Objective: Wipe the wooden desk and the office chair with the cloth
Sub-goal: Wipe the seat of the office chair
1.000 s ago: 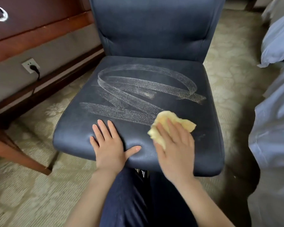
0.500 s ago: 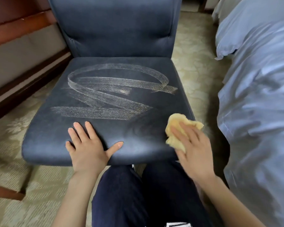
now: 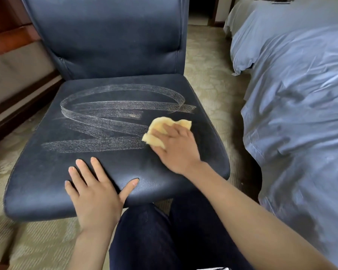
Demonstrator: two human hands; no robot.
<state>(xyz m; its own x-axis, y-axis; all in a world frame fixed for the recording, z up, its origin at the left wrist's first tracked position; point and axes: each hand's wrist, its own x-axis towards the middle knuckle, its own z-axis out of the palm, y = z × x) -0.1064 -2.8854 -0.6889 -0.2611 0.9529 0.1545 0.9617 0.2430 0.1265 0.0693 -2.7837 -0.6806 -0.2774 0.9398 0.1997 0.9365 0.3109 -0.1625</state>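
Right hand (image 3: 176, 150) flat on cloth (image 3: 158, 126) (yellow, crumpled) on chair seat (image 3: 47, 182)

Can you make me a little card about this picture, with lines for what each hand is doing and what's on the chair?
Seat: dark blue office chair, close in front of the person
Marks: pale looping wipe streaks across the seat
Wiper: yellow cloth, bunched up on the seat's right side
Wiping: right hand presses on the cloth
Steadying: left hand lies flat at the seat's front edge, fingers spread, holding nothing
Beside: bed with pale blue bedding, on the right
Floor: patterned carpet
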